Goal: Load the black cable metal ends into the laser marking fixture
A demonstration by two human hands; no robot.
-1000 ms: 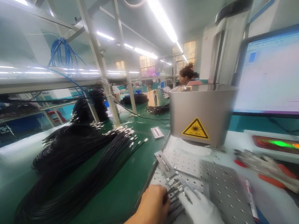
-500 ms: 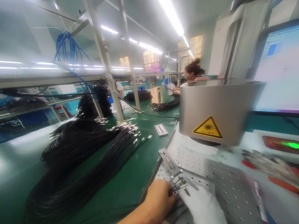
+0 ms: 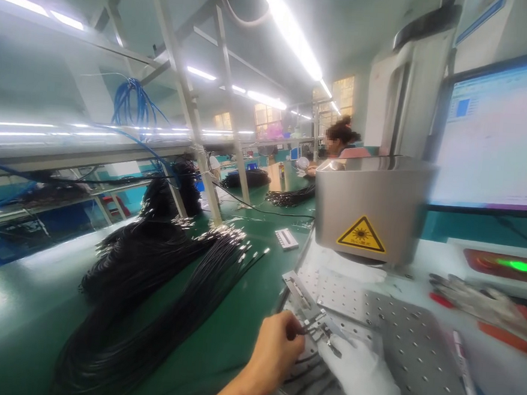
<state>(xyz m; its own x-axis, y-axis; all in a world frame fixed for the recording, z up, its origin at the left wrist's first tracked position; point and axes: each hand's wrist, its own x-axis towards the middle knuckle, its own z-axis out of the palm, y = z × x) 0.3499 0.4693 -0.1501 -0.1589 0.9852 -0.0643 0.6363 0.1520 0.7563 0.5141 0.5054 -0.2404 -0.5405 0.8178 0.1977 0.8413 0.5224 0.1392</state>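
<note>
My bare left hand point(image 3: 276, 350) is closed in a pinch on a thin black cable point(image 3: 298, 331) at the left side of a metal jig point(image 3: 301, 291). The cable's tip is hard to make out among the jig's small parts. From the other side my right hand point(image 3: 362, 370), in a white glove, presses its closed fingertips against the jig's near end, beside a small metal clip point(image 3: 333, 348). What those gloved fingers grip is hidden. More black cables point(image 3: 307, 387) run below, between both wrists.
Bundles of black cables point(image 3: 155, 328) with shiny ends cover the green table point(image 3: 238, 304). A laser head point(image 3: 371, 211) with a yellow warning sign stands over the perforated plate point(image 3: 420, 347). Gloves point(image 3: 486, 303), a marker point(image 3: 466, 368) and a monitor point(image 3: 503, 130) are to the right. Another person sits behind.
The view has shifted slightly, so the scene sits lower in the picture. My left hand has turned a little, its pinched thumb and finger showing more clearly. Both hands stay at the jig.
</note>
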